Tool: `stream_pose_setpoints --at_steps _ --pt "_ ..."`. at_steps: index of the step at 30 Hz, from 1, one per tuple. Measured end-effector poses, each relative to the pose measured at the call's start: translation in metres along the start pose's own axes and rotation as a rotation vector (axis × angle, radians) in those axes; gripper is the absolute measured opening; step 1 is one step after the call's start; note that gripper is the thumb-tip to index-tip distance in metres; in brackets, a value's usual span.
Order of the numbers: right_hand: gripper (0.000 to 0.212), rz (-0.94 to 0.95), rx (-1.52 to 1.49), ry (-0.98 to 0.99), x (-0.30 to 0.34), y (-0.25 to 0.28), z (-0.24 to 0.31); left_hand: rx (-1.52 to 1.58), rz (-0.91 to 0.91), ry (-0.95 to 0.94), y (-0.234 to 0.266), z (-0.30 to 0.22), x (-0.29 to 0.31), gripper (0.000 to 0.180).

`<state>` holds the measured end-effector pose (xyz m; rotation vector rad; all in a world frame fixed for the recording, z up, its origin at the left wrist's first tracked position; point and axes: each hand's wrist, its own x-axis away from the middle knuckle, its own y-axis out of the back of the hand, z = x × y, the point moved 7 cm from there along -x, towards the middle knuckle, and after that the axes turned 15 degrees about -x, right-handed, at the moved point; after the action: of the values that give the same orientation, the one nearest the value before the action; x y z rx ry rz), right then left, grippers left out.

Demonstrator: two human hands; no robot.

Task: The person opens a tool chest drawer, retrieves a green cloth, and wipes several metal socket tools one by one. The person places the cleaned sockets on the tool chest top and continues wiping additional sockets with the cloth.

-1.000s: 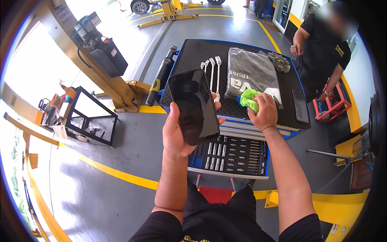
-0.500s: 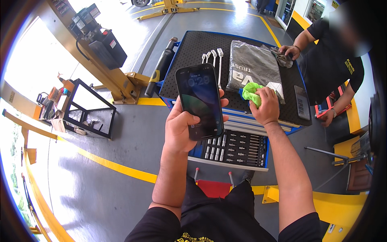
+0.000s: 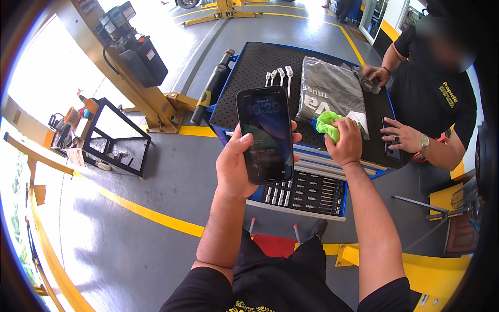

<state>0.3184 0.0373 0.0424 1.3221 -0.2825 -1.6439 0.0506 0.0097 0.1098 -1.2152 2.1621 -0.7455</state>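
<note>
My left hand (image 3: 232, 166) holds a black smartphone (image 3: 265, 138) upright with its lock screen lit, the thumb lying on the left side of the glass. A bright green cloth (image 3: 328, 126) is bunched under the fingers of my right hand (image 3: 345, 143), at the near edge of the tool cart's black perforated top (image 3: 249, 67). Just beyond the cloth lies a dark folded item in a clear plastic bag (image 3: 332, 86). Several combination wrenches (image 3: 289, 78) stand out past the phone, their lower ends hidden behind it.
Below the top, an open drawer (image 3: 312, 195) shows rows of sockets and bits. At the right a co-worker's hand (image 3: 408, 136) touches another phone (image 3: 391, 148); their other hand (image 3: 375, 76) is on a grey rag (image 3: 368, 86). A black metal stand (image 3: 122, 135) and yellow lift post (image 3: 150, 106) are left.
My left thumb has moved up the phone, and its screen now shows a notification area. The co-worker's near hand has come up onto the phone on the cart. My right hand stays on the cloth.
</note>
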Motion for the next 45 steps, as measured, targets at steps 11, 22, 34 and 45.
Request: stream_pose_setpoints --at_steps 11,22,34,45 --pt "0.028 -0.008 0.012 0.021 0.000 0.001 0.005 -0.085 -0.023 -0.038 -0.001 -0.010 0.003 0.063" --pt "0.029 -0.007 0.029 0.012 0.003 0.003 0.001 0.066 0.115 -0.086 -0.007 -0.011 0.003 0.062" --pt "0.032 0.008 -0.013 -0.017 0.001 0.004 0.002 -0.445 -0.221 -0.080 0.122 -0.039 -0.103 0.055" --pt "0.034 0.018 -0.024 -0.043 0.001 0.002 -0.004 -2.074 -0.766 0.343 0.187 -0.036 -0.242 0.083"
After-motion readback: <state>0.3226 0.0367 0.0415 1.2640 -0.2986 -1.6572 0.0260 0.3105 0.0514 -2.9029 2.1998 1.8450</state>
